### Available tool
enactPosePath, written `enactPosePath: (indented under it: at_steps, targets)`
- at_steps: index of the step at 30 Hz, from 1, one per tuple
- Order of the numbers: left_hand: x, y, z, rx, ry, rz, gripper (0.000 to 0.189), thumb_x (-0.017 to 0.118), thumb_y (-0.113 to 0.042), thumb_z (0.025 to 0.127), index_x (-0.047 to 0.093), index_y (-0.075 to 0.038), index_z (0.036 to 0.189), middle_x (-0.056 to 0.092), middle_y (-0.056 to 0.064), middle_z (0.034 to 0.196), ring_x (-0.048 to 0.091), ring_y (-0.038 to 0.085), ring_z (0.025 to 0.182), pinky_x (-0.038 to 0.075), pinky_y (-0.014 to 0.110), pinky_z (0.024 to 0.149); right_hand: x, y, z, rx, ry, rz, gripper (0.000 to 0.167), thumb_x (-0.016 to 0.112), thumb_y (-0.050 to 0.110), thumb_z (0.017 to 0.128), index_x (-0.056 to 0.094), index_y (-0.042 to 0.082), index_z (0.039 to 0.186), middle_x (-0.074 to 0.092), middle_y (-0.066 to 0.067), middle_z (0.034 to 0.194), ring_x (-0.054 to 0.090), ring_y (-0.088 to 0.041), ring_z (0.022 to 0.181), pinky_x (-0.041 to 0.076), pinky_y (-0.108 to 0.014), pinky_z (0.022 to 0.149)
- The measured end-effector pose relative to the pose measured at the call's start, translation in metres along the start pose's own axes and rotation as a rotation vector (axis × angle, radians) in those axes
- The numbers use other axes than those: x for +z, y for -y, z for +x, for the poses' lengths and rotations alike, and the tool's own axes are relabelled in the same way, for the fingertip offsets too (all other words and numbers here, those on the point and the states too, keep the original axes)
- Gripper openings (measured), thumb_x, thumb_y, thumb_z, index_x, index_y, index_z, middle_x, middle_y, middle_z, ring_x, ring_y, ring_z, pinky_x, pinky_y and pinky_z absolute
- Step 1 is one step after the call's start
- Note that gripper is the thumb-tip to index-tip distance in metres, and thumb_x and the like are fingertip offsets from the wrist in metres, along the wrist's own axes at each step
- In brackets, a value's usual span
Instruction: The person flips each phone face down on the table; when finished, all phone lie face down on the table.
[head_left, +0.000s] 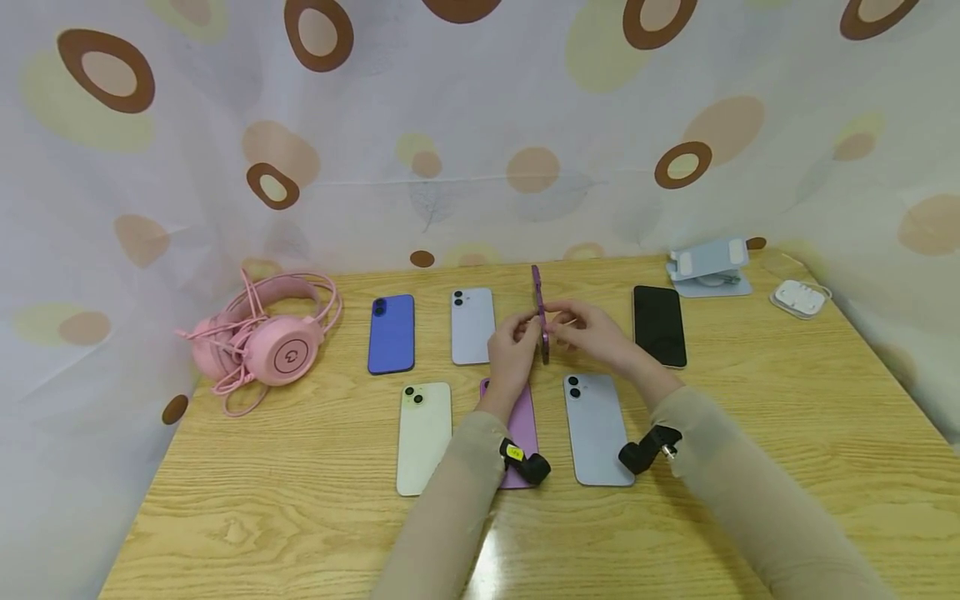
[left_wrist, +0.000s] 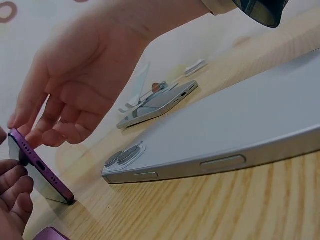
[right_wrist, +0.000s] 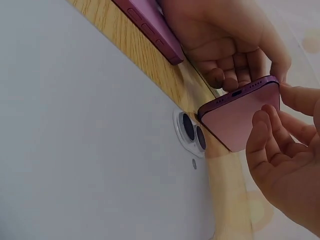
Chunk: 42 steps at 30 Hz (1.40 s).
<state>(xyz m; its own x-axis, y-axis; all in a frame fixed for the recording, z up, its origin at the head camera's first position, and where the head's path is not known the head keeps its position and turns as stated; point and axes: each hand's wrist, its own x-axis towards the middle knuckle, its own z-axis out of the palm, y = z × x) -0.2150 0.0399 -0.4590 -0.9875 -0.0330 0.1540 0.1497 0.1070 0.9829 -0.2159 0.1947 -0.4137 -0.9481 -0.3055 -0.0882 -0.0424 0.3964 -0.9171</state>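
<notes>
A purple smartphone point(head_left: 541, 312) stands on edge between both hands at the middle of the table, seen nearly edge-on in the head view. In the right wrist view its pink back point(right_wrist: 239, 120) and bottom end with the charging port show. My left hand point(head_left: 513, 354) grips it from the left with bent fingers, over a flat-lying lilac phone point(head_left: 525, 429) that the forearm partly covers. On the other side my right hand point(head_left: 588, 332) pinches the upper edge near a corner, other fingers beside the back. Under the right wrist lies a pale blue phone point(head_left: 598, 429), camera side up.
Left of the hands lie a blue phone point(head_left: 392, 333), a white phone point(head_left: 472, 325) and a pale yellow phone point(head_left: 423, 437). Pink headphones point(head_left: 281, 346) sit far left. To the right are a black-screened phone point(head_left: 659, 325), a light blue stand point(head_left: 708, 267) and a white charger point(head_left: 798, 297).
</notes>
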Motion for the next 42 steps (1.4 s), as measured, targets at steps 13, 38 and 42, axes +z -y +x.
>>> enactPosePath:
  at_steps: [13, 38, 42]
  targets:
    - [-0.002, 0.005, 0.003, 0.052, -0.240, 0.037, 0.017, 0.058, -0.007, 0.087, 0.071, 0.001, 0.096, 0.059, 0.001, 0.079, 0.048, 0.004, 0.067, 0.042, 0.018, 0.059, 0.003, -0.011, 0.000, 0.092, 0.044, -0.196, 0.042, 0.061, 0.023, 0.094, 0.055, -0.001, 0.129, 0.060, -0.015, 0.106, 0.057, -0.024, 0.086, 0.049, -0.031, 0.069]
    - [-0.003, 0.002, 0.001, 0.096, 0.076, 0.529, 0.030, 0.058, -0.014, 0.085, 0.041, -0.012, 0.059, 0.040, -0.001, 0.063, 0.041, 0.015, 0.061, 0.032, 0.025, 0.055, -0.010, -0.020, 0.000, 0.205, -0.062, -0.352, 0.041, 0.062, 0.017, 0.092, 0.053, -0.008, 0.123, 0.058, -0.017, 0.106, 0.053, -0.029, 0.096, 0.045, -0.037, 0.081]
    - [-0.002, 0.001, 0.001, 0.122, 0.119, 0.608, 0.029, 0.057, -0.015, 0.084, 0.042, -0.012, 0.060, 0.041, -0.001, 0.064, 0.042, 0.015, 0.062, 0.033, 0.026, 0.056, -0.014, -0.021, -0.002, 0.197, -0.065, -0.338, 0.041, 0.062, 0.015, 0.092, 0.052, -0.009, 0.123, 0.057, -0.017, 0.104, 0.053, -0.028, 0.093, 0.045, -0.034, 0.078]
